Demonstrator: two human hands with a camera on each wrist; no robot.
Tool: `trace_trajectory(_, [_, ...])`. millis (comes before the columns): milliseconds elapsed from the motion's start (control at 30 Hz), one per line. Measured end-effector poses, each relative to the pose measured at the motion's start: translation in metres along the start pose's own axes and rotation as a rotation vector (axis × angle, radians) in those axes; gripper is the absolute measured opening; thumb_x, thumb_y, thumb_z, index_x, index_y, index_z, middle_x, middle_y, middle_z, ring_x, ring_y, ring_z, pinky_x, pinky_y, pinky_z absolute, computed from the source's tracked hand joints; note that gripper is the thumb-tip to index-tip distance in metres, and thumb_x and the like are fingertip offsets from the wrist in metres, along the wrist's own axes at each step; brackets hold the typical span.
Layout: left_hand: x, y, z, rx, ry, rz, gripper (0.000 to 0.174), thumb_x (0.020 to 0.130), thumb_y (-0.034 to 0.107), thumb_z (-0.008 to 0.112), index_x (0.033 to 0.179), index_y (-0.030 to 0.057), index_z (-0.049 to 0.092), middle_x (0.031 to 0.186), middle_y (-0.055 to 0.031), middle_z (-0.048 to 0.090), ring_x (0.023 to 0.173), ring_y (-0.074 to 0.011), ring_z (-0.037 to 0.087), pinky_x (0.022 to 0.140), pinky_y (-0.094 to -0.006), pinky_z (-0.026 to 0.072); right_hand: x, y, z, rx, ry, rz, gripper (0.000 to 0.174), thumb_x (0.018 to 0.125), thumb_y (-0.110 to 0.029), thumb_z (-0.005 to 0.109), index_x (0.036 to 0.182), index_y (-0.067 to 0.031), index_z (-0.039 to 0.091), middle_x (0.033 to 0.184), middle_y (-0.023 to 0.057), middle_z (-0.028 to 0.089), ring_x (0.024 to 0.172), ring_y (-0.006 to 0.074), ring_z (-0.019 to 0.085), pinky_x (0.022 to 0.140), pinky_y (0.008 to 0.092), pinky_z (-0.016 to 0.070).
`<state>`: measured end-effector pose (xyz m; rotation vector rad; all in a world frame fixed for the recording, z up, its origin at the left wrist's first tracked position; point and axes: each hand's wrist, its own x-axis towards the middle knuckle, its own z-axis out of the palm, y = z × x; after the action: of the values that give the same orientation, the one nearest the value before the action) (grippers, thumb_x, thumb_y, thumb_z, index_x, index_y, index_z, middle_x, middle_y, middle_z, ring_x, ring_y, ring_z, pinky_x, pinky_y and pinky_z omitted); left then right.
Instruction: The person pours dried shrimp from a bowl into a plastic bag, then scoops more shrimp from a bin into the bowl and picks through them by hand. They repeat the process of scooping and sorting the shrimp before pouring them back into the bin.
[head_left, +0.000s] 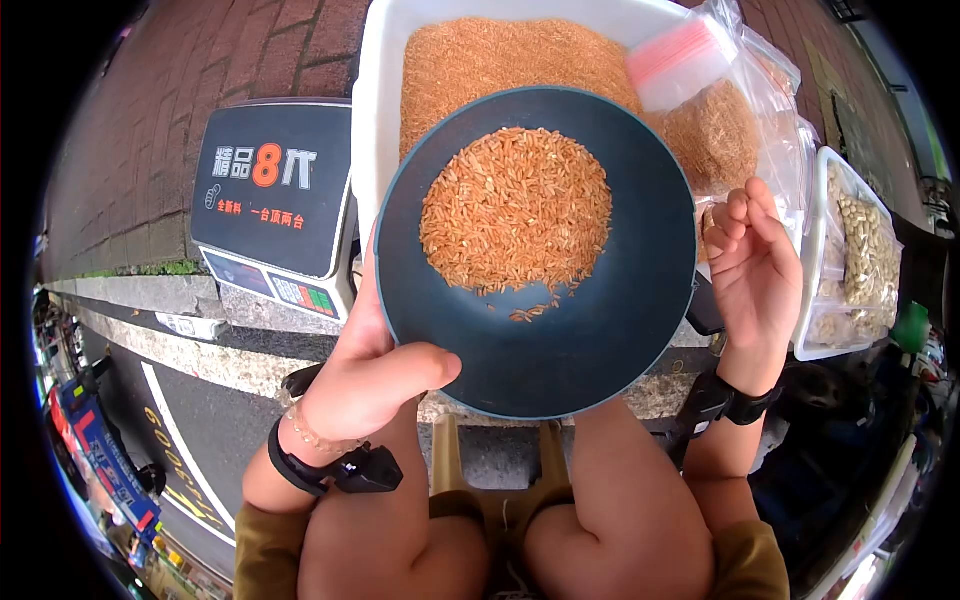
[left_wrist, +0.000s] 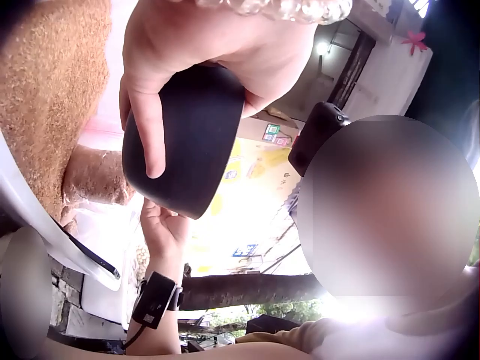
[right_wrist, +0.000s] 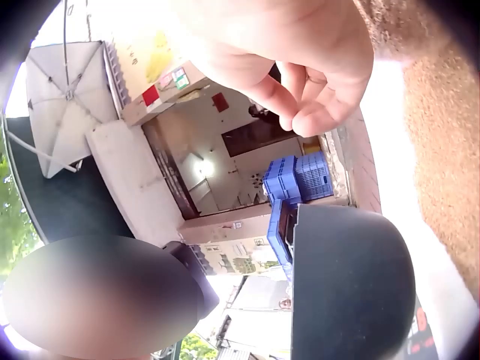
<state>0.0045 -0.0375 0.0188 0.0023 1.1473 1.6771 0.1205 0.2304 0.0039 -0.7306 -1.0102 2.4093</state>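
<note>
My left hand (head_left: 365, 375) grips a dark blue-grey bowl (head_left: 530, 365), its thumb over the near left rim and its fingers underneath against the outer wall. Inside the bowl lies a heap of reddish-brown rice grains (head_left: 515, 210), with a few stray ones at its near edge. The left wrist view shows the same bowl (left_wrist: 184, 142) from below with the fingers spread on it. My right hand (head_left: 750, 270) is raised just right of the bowl, fingers loosely curled with their tips close together. Nothing shows between those fingertips in the right wrist view.
Under the bowl's far side stands a white tub (head_left: 380, 100) full of brown grain (head_left: 500, 50). Plastic bags (head_left: 690, 65) and a bagged portion of grain (head_left: 715, 140) lie at its right. A scale (head_left: 270, 190) stands left, a tray of pale nuts (head_left: 865, 250) right.
</note>
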Motion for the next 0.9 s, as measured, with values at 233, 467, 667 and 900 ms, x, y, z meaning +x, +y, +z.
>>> trace_trajectory(233, [0.003, 0.007, 0.014, 0.054, -0.013, 0.045, 0.093, 0.060, -0.011, 0.045, 0.138, 0.0103, 0.001, 0.136, -0.0065, 0.021, 0.124, -0.0151, 0.021, 0.097, -0.0292, 0.0247, -0.002, 0.013, 0.007, 0.220, -0.217, 0.228, 0.003, 0.075, -0.004, 0.039, 0.073, -0.0029, 0.042, 0.067, 0.0052, 0.042, 0.055, 0.0118, 0.036, 0.052, 0.0219, 0.0339])
trace_trajectory(467, [0.012, 0.005, 0.022, 0.103, -0.001, 0.029, 0.091, 0.060, -0.010, 0.045, 0.138, 0.0099, 0.001, 0.132, -0.0067, 0.025, 0.118, -0.0141, 0.030, 0.088, -0.0270, 0.0344, -0.003, 0.026, -0.014, 0.179, -0.134, 0.321, 0.010, 0.078, -0.009, 0.039, 0.077, -0.0025, 0.047, 0.071, 0.0045, 0.048, 0.063, 0.0116, 0.046, 0.057, 0.0219, 0.0396])
trace_trajectory(667, [0.040, -0.017, 0.017, 0.062, 0.053, 0.099, 0.082, 0.068, -0.009, 0.044, 0.135, 0.0147, 0.002, 0.119, -0.0085, 0.037, 0.085, -0.0107, 0.050, 0.061, -0.0193, 0.0430, -0.024, 0.057, 0.010, -0.250, -0.056, 0.033, 0.041, 0.085, -0.025, 0.051, 0.117, 0.0007, 0.043, 0.108, 0.0061, 0.053, 0.099, 0.0127, 0.049, 0.086, 0.0270, 0.0373])
trace_trajectory(900, [0.071, -0.030, 0.012, -0.133, 0.096, -0.078, 0.075, 0.075, -0.007, 0.039, 0.133, 0.0212, 0.003, 0.118, -0.0120, 0.038, 0.082, -0.0143, 0.054, 0.066, -0.0296, 0.0526, 0.001, 0.090, -0.009, -0.309, 0.029, 0.016, 0.051, 0.075, 0.001, 0.057, 0.123, 0.0013, 0.042, 0.080, -0.0042, 0.049, 0.070, 0.0020, 0.043, 0.067, 0.0153, 0.0348])
